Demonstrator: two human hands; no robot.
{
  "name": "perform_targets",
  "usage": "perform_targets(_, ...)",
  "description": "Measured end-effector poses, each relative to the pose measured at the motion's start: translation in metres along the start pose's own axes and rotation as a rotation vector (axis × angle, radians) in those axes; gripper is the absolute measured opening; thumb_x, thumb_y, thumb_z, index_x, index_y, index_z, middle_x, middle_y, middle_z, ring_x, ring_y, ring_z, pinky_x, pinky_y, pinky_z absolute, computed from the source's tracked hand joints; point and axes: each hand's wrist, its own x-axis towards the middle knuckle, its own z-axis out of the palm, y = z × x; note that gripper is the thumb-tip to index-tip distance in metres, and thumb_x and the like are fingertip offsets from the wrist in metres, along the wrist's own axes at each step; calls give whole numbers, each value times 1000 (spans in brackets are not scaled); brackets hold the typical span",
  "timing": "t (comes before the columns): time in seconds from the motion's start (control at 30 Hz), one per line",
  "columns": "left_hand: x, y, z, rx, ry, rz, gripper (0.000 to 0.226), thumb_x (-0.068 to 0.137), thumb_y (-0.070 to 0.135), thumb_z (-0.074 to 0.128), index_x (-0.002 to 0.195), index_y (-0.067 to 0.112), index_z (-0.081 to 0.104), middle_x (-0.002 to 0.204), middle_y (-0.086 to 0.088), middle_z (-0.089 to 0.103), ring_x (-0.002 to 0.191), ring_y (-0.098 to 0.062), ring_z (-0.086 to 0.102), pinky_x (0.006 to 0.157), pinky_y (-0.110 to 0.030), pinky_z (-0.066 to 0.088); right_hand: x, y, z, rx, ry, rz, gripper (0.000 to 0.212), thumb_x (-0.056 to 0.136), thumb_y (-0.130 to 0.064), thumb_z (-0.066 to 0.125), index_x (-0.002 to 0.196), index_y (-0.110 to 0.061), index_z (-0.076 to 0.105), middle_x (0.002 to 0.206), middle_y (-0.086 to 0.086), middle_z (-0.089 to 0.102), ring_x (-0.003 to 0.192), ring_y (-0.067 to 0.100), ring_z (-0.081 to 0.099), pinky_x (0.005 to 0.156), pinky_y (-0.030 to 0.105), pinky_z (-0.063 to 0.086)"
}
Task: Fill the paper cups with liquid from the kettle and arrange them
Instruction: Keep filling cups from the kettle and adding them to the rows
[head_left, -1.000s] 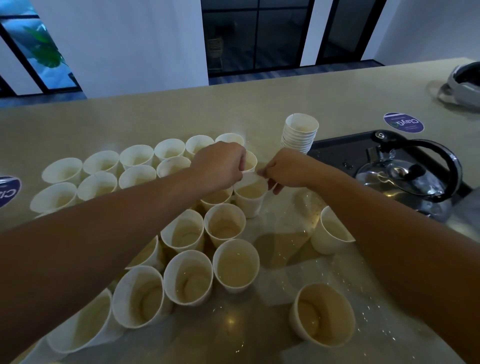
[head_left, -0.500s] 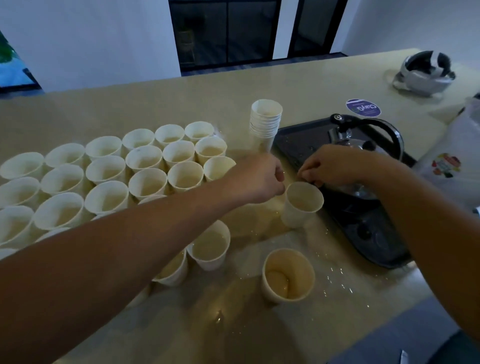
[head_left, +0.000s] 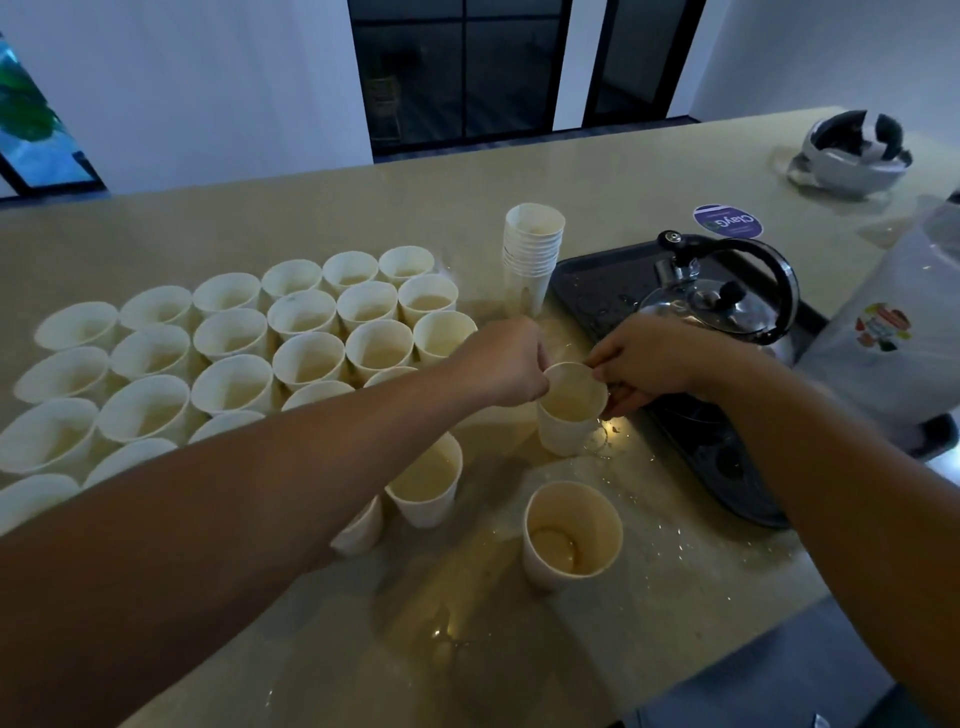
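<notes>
White paper cup (head_left: 569, 415), held at its rim between both hands, stands on the beige desk (head_left: 311, 218) just beside the near left corner of the black tray (head_left: 597, 280). Left hand (head_left: 506, 369), fingers curled, pinches the rim on its left side; right hand (head_left: 647, 366) pinches the opposite side, thumb and fingertips closed on the paper edge. The cup appears to carry pale liquid, though its level cannot be judged. Steel kettle with black arched handle (head_left: 727, 306) rests on the tray directly behind the right hand. A nested stack of white paper cups (head_left: 532, 254) stands at the tray's far left corner. The grid of white paper cups (head_left: 234, 343) occupies the desk to the left; two loose cups (head_left: 428, 486) and (head_left: 571, 535) stand nearer the viewer.

Recommended handling: a thin paper rim buckles readily, so pressure from the two sides should be light and even, and the cup kept upright and moved low and slowly. Spilled droplets and a wet patch (head_left: 447, 629) on the desk suggest a slippery base; lifting clear is likely safer than sliding. Placement should close the open edge of the grid without nudging neighbours.
</notes>
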Motion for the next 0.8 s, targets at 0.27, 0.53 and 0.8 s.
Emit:
perform_targets(0.27, -12, -31, -34, 186, -37, -39, 28, 85, 13, 75, 113, 16, 72, 84, 4, 66, 76, -11, 64, 57, -21, 46, 8, -28, 38, 87, -50, -54, 23, 101, -2, 54, 119, -1, 68, 94, 17, 76, 79, 24, 77, 68, 29, 63)
perform_targets(0.53, -18, -56, -45, 364, 76, -30, 27, 86, 10, 72, 109, 22, 71, 93, 0, 69, 83, -19, 65, 61, -27, 50, 19, -48, 57, 60, -47, -109, 27, 102, -7, 54, 126, -4, 66, 95, 13, 77, 83, 20, 77, 84, 37, 62)
perform_targets(0.8, -25, -61, -42, 449, 176, -35, 22, 88, 14, 66, 106, 26, 68, 87, 3, 65, 76, -16, 62, 51, -24, 38, 23, -49, 65, 115, 22, -88, 23, 102, -17, 58, 119, -7, 69, 94, 11, 76, 78, 19, 77, 76, 32, 63)
